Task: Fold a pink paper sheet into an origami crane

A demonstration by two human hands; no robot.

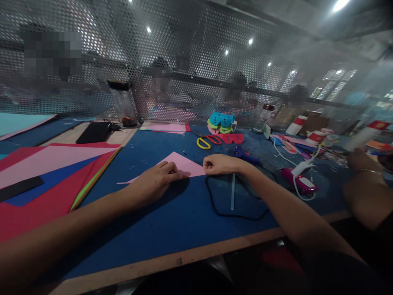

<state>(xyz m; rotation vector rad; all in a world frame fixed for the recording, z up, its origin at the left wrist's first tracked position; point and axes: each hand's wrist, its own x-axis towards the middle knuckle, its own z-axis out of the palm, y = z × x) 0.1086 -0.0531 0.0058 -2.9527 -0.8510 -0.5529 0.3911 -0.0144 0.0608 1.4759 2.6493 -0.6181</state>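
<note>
A pink sheet of paper (184,164), folded into a triangle shape, lies on the blue table top (172,213). My left hand (159,178) rests on its lower left part with fingers curled and pressed down on the fold. My right hand (219,164) is closed in a pinch at the sheet's right corner. A black cord loop (233,211) and a thin pale stick (233,192) lie just below my right wrist.
Stacked red, pink and blue sheets (49,176) cover the left. Yellow and red scissors (208,141), foam masks (221,122), a black pouch (95,132), jars and a glue gun with white cable (299,178) sit farther back. Another person's arm (365,192) rests at right. A perforated metal screen stands behind.
</note>
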